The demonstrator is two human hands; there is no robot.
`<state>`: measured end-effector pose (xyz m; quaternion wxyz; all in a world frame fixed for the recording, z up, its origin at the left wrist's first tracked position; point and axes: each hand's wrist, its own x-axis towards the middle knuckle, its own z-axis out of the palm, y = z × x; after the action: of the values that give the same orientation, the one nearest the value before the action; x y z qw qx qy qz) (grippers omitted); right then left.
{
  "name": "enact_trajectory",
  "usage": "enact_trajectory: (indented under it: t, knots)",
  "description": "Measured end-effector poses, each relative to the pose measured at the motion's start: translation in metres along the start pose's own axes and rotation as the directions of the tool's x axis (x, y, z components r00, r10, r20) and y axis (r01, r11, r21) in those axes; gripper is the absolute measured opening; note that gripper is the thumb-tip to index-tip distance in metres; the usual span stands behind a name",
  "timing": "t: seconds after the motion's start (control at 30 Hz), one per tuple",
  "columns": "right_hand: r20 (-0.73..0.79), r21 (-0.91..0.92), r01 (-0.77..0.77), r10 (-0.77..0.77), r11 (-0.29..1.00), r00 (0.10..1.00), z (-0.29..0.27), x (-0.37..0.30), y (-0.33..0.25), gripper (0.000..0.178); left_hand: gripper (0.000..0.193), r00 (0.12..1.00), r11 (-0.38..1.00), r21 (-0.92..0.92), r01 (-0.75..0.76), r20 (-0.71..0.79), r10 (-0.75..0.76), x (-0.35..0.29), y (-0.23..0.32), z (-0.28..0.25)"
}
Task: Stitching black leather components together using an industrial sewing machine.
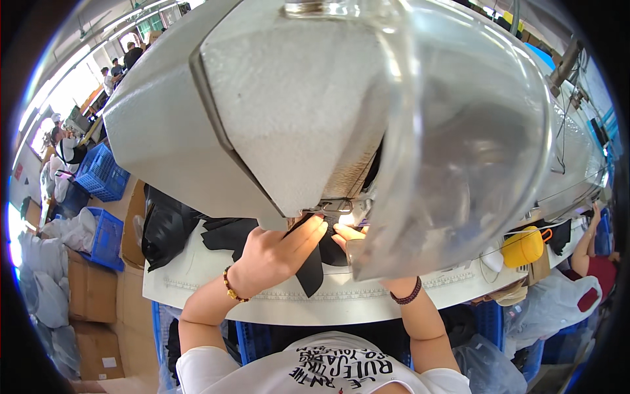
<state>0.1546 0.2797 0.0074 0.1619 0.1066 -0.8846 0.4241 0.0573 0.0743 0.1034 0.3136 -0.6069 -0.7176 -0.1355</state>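
A large pale-grey sewing machine head [282,111] fills the upper middle of the head view. Under it, on the white table, lies a black fabric piece [310,274] with one pointed end toward me. My left hand [275,253] is on this fabric, fingers pressed together and stretched toward the lit sewing spot; its thumb is hidden. Across from it, the fingertips of my right hand [349,235] touch the fabric's right side, slightly apart. A clear curved plastic guard [459,144] covers most of that hand. The needle itself cannot be made out.
More black fabric pieces [226,235] and a black bundle [167,226] lie left of my hand. A ruler strip [315,293] runs along the table's near edge. At the right sits a yellow container [523,248]. Blue crates [105,240] and cardboard boxes [92,289] stand on the left.
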Motion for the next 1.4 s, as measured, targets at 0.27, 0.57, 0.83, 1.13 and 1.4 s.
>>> enact_trajectory:
  t: [0.27,0.57,0.83,1.13,1.4]
  knots:
    - [-0.232,-0.439,0.122,-0.244,0.89,0.942,-0.01,0.015,-0.01,0.018,0.028,1.0,0.996,0.09,0.001,-0.024,0.002,0.008,0.017,0.007]
    - [-0.255,-0.323,0.202,-0.29,0.925,0.922,0.0,0.015,0.018,0.023,0.03,1.0,0.997,0.077,0.026,0.002,-0.026,0.01,0.022,0.005]
    - [-0.293,-0.381,0.162,-0.285,0.91,0.913,-0.03,0.022,-0.026,0.028,0.037,0.999,0.983,0.181,-0.037,0.005,0.036,0.016,0.022,0.002]
    - [-0.145,-0.616,0.096,-0.231,0.782,0.962,-0.002,0.005,-0.099,0.029,0.055,0.931,0.896,-0.417,0.153,0.365,0.011,0.003,-0.052,-0.023]
    - [-0.252,-0.448,0.08,-0.211,0.89,0.944,0.004,0.008,-0.011,0.021,0.06,0.967,0.971,-0.055,0.232,0.123,-0.224,-0.001,0.033,-0.008]
